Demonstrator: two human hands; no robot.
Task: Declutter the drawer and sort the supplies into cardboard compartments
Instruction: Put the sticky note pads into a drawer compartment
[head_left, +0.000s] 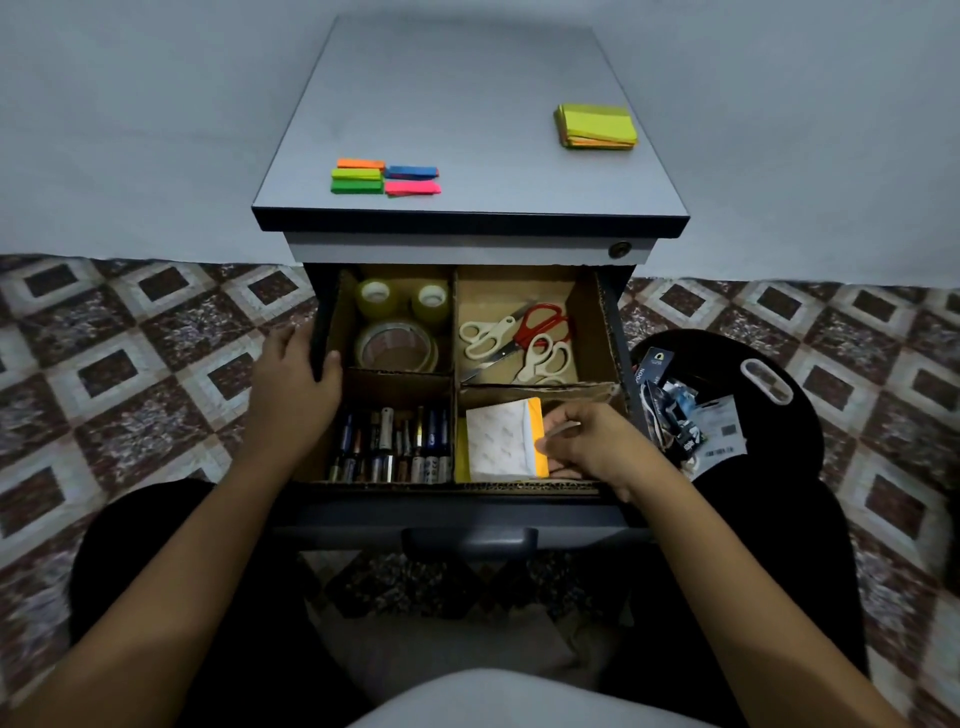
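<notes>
Four cardboard compartments are seen inside the open drawer, and three are stocked: tape rolls far left, scissors far right, batteries near left. The near right compartment is the one in use. A note pad, white-faced with an orange edge, is held tilted in it by the right hand, whose fingers and thumb are clamped on the pad's right edge. Something yellow is glimpsed beneath the pad, but what it is cannot be told. The drawer's left wall is gripped by the left hand, thumb inside and fingers curled round the outside. The step in hand is judged to be the placing of paper supplies in the last compartment. On the cabinet top, coloured note strips near left and a yellow-green pad stack far right are not yet sorted. Next, the pad should be laid flat against one wall and released, so that room is kept for those.
</notes>
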